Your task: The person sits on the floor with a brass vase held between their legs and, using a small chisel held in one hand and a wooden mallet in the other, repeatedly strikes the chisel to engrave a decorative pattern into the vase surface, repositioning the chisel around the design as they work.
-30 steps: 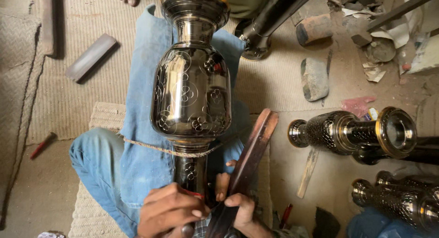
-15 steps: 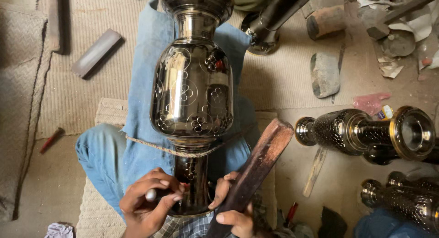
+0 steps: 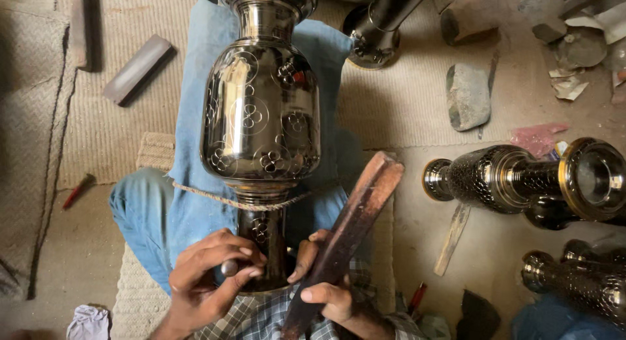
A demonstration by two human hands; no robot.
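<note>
one engraved vase (image 3: 261, 118) lies on the lap. right of it lie three more metal vases (image 3: 521, 180), two stones (image 3: 468, 95).

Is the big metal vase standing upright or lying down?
Lying down. The vase rests lengthwise along the person's blue-trousered leg, with a cord across its neck.

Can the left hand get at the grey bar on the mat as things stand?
Probably not without letting go: the left hand pinches a small tool against the vase stem, and the grey bar lies far off past the raised knee, though nothing covers it.
</note>
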